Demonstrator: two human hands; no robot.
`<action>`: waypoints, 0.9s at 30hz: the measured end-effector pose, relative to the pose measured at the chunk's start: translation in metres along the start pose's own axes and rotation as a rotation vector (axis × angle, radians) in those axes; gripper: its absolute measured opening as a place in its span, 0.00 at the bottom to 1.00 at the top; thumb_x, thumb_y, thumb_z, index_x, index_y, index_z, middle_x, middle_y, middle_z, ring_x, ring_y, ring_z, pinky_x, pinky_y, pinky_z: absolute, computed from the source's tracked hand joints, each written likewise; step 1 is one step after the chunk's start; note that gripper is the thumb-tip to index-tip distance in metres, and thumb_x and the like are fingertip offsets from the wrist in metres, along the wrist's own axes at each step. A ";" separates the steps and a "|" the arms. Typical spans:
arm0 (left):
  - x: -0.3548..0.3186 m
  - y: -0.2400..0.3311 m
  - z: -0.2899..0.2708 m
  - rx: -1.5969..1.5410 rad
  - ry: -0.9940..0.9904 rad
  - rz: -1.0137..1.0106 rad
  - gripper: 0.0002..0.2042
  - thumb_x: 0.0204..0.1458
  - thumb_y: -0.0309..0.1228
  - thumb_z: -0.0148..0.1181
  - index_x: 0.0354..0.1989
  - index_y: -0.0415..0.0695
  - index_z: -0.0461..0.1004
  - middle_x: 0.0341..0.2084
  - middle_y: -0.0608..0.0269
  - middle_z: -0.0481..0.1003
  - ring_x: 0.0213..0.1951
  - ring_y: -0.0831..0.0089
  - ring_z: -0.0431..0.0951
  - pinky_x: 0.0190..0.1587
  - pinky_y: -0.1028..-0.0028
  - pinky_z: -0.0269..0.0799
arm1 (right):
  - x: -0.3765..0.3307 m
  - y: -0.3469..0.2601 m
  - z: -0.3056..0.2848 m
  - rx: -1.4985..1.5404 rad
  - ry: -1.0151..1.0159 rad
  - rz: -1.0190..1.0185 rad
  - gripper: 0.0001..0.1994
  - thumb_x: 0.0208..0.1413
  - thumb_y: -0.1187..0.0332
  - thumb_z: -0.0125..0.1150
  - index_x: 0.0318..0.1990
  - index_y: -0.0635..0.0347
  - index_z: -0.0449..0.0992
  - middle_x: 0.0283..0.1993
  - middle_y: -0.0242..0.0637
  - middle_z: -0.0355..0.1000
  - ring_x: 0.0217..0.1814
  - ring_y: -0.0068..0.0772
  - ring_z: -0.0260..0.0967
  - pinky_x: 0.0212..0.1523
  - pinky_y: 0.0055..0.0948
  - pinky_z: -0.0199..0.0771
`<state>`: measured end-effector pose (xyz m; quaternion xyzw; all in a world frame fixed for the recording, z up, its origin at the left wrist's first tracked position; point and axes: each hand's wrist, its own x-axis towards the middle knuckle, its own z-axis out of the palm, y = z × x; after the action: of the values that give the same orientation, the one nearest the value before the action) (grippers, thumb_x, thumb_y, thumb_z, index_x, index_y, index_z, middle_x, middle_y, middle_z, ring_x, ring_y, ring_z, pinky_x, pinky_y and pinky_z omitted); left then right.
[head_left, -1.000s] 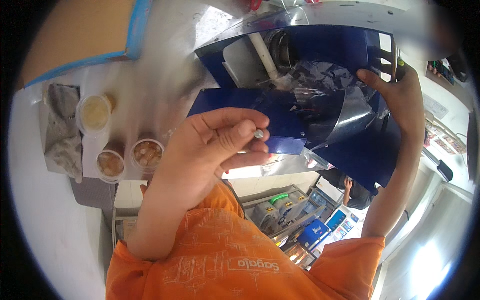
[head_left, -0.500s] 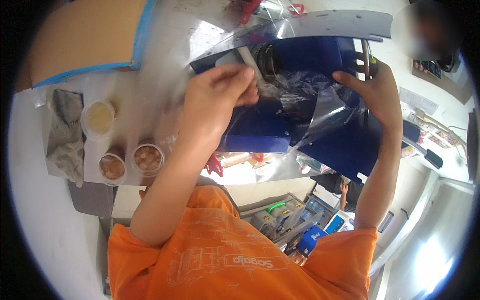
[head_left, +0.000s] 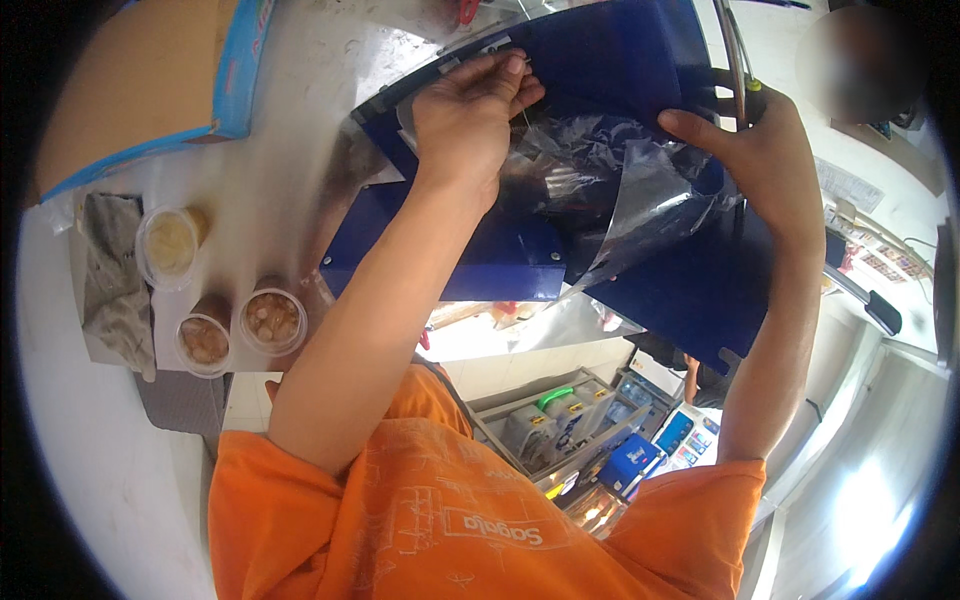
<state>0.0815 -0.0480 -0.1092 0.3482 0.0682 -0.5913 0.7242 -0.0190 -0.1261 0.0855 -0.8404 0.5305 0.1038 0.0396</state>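
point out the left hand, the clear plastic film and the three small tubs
left hand [head_left: 462,120], head view, back of the hand
clear plastic film [head_left: 640,205], head view, its shiny middle
three small tubs [head_left: 272,318], head view, lid of the right one

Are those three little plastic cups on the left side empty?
No: the three plastic cups each hold something pale or brownish inside, and they stand on the white counter beside a grey cloth, away from both hands.

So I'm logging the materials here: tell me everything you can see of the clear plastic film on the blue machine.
The clear plastic film is thin, glossy and see-through, creased and crinkled, catching bright glare. It lies draped over the middle of the blue machine, one edge curling downward. The left hand rests at its upper left by the machine's top edge; the right hand grips its right side. Its full extent is hard to tell.
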 end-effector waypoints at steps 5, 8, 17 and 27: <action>-0.001 0.002 0.005 0.003 0.082 0.054 0.08 0.55 0.23 0.61 0.40 0.30 0.76 0.33 0.54 0.78 0.33 0.69 0.80 0.41 0.75 0.79 | -0.001 -0.004 0.000 -0.024 0.016 -0.001 0.22 0.40 0.53 0.76 0.33 0.65 0.81 0.24 0.40 0.77 0.24 0.29 0.74 0.33 0.30 0.72; -0.001 0.000 0.006 0.052 0.078 0.086 0.07 0.54 0.22 0.62 0.39 0.31 0.77 0.32 0.54 0.78 0.32 0.70 0.80 0.40 0.75 0.79 | 0.001 0.000 0.000 -0.067 -0.009 0.032 0.22 0.40 0.54 0.76 0.35 0.65 0.81 0.27 0.41 0.78 0.27 0.29 0.75 0.34 0.30 0.73; -0.003 -0.001 0.004 0.246 0.060 0.209 0.06 0.53 0.21 0.62 0.37 0.32 0.78 0.28 0.56 0.79 0.29 0.73 0.80 0.36 0.76 0.79 | -0.005 -0.008 -0.004 0.013 -0.041 0.053 0.21 0.41 0.57 0.76 0.37 0.65 0.81 0.28 0.40 0.79 0.28 0.30 0.76 0.35 0.29 0.74; -0.006 0.005 0.002 0.425 0.099 0.157 0.10 0.52 0.28 0.66 0.32 0.30 0.79 0.22 0.56 0.80 0.24 0.75 0.80 0.28 0.79 0.76 | -0.006 -0.007 -0.003 -0.010 -0.022 0.027 0.21 0.41 0.57 0.76 0.36 0.65 0.81 0.27 0.40 0.79 0.27 0.28 0.76 0.35 0.29 0.74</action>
<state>0.0837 -0.0446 -0.1024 0.5256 -0.0498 -0.5164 0.6742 -0.0143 -0.1185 0.0893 -0.8322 0.5407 0.1164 0.0397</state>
